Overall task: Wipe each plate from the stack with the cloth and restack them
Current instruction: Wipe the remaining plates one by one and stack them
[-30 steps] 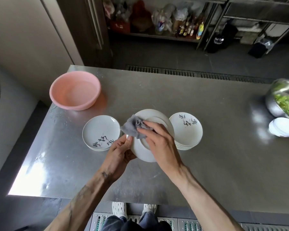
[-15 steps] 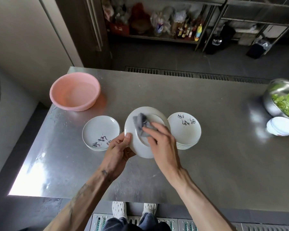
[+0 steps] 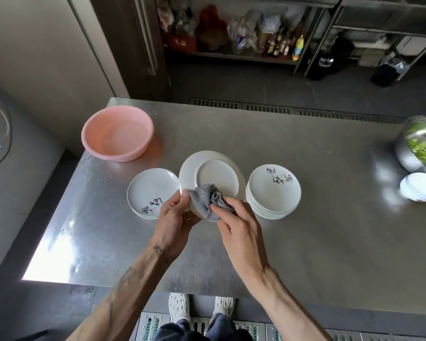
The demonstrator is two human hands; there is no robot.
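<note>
The fingers point(image 3: 233, 201) of the right hand point(image 3: 241, 227) are bent over a bunched grey cloth point(image 3: 204, 201) and press it against the near edge of a white plate point(image 3: 213, 177). How the thumb lies on the cloth is hidden. The fingers point(image 3: 171, 207) of the left hand point(image 3: 175, 217) curl round the plate's lower left rim, thumb tip on the facing side and the rest behind it. So both hands grip, one the cloth and one the plate.

The plate is held off the tabletop point(image 3: 293, 237) and tilted up, its underside with the raised foot ring turned toward the camera. The cloth covers its lowest part and hangs a little past the rim between the two hands. Both wrists are bent inward, and the bare forearms run in from the bottom of the view and meet at the plate.

Just left of the left fingers lies a low stack point(image 3: 149, 190) of white plates, the top one marked with black brushwork. Just right of the right fingers stands a taller stack point(image 3: 273, 193) with the same marking. Beyond the left fingers, farther back, sits a pink basin point(image 3: 117, 132). Well off to the right of the right hand, at the tabletop's edge, a steel bowl point(image 3: 408, 148) holds green leaves, with small white dishes point(image 3: 418, 190) beside it. Below the forearms, white shoes point(image 3: 180, 307) stand on the floor.
</note>
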